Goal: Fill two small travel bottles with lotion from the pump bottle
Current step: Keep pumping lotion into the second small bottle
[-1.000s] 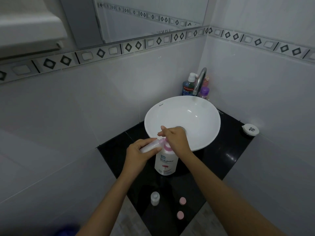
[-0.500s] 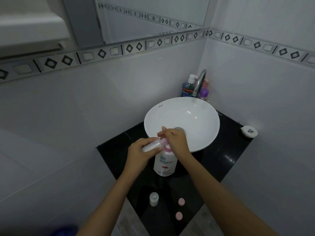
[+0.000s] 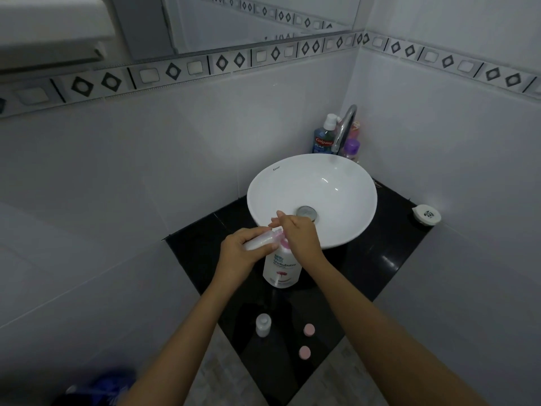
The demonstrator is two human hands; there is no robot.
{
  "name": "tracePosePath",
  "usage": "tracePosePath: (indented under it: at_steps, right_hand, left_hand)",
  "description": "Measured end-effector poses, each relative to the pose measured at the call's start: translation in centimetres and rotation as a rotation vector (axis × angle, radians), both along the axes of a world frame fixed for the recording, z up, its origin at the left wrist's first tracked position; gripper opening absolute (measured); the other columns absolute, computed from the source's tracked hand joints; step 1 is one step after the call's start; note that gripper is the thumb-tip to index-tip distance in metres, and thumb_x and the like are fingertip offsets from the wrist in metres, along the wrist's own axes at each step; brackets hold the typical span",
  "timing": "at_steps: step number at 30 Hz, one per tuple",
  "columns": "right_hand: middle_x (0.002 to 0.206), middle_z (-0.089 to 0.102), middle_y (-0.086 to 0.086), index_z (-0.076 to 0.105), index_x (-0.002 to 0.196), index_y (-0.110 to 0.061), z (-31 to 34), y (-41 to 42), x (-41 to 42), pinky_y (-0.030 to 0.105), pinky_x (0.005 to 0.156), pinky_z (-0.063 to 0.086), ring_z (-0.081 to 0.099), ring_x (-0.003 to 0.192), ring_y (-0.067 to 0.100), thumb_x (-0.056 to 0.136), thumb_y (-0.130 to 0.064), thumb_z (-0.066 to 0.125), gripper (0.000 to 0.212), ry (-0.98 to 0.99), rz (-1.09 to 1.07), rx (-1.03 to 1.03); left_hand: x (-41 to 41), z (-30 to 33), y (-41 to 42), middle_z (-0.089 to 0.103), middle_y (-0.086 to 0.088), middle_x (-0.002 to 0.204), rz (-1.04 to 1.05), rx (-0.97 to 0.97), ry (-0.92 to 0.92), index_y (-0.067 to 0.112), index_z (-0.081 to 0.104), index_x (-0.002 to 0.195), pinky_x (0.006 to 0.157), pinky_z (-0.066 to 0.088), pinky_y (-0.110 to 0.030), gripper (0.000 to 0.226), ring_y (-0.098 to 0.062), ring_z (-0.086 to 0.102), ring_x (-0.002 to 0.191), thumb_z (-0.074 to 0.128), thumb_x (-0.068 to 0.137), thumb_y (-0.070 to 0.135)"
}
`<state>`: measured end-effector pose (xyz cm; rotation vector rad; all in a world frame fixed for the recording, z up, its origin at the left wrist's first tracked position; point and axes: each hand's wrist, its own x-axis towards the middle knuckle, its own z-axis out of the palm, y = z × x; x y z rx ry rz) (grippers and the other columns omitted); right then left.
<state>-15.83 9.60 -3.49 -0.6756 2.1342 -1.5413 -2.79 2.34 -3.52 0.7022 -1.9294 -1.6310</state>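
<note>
A white pump bottle (image 3: pixel 281 269) with a pink collar stands on the black counter (image 3: pixel 366 268) in front of the basin. My left hand (image 3: pixel 240 253) holds a small clear travel bottle (image 3: pixel 260 240) tilted sideways, its mouth at the pump's nozzle. My right hand (image 3: pixel 298 234) rests on top of the pump head, which it hides. A second small clear travel bottle (image 3: pixel 263 325) stands uncapped near the counter's front corner. Beside it lie two pink caps, one (image 3: pixel 309 329) farther back and one (image 3: pixel 304 351) nearer.
A white round basin (image 3: pixel 316 174) with a chrome tap (image 3: pixel 345 127) sits at the back. Behind the tap stand a blue mouthwash bottle (image 3: pixel 323 136) and a purple-capped bottle (image 3: pixel 351 148). A small white round container (image 3: pixel 426 215) rests at the counter's right corner. Tiled walls close in on both sides.
Both hands, the tilted travel bottle and the pump bottle keep almost the same pose. Only the view shifts slightly.
</note>
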Motion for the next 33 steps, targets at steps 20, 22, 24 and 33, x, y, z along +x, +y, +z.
tracePosePath:
  at_steps: [20,22,24,33]
  right_hand:
    - [0.08,0.073,0.004,0.075,0.087,-0.005,2.9,0.4,-0.4,0.016,0.068,0.046,0.066,0.077,0.013,0.093,-0.03,0.056,0.032,0.121,-0.027,-0.015]
    - [0.082,0.073,0.001,0.075,0.088,-0.006,2.9,0.6,-0.3,0.014,0.068,0.044,0.065,0.078,0.009,0.093,-0.03,0.055,0.032,0.118,-0.028,-0.002]
    - [0.084,0.072,-0.002,0.075,0.088,-0.008,2.9,0.9,-0.3,0.011,0.067,0.042,0.063,0.077,0.004,0.093,-0.03,0.055,0.031,0.116,-0.037,0.003]
    - [0.087,0.073,0.006,0.074,0.088,-0.005,3.6,3.3,-0.5,0.028,0.081,0.051,0.066,0.087,0.022,0.092,-0.025,0.058,0.026,0.086,-0.122,-0.058]
  left_hand:
    - [-0.5,0.2,0.1,0.071,0.003,0.104,-0.036,-0.024,-0.026,0.015,0.068,0.112,0.072,0.054,-0.015,0.035,-0.011,0.066,0.096,0.076,0.078,0.019]
    - [-0.4,0.1,0.2,0.071,-0.001,0.107,-0.047,0.028,-0.005,0.014,0.068,0.114,0.073,0.055,-0.016,0.035,-0.014,0.066,0.097,0.074,0.08,0.016]
    - [-0.2,-0.1,0.4,0.07,0.0,0.109,-0.044,0.089,0.013,0.016,0.067,0.115,0.069,0.053,-0.012,0.034,-0.012,0.065,0.097,0.073,0.081,0.015]
    - [0.8,-0.6,0.7,0.069,0.004,0.112,0.016,0.31,0.104,0.022,0.065,0.117,0.078,0.053,-0.028,0.034,-0.013,0.066,0.103,0.069,0.084,0.016]
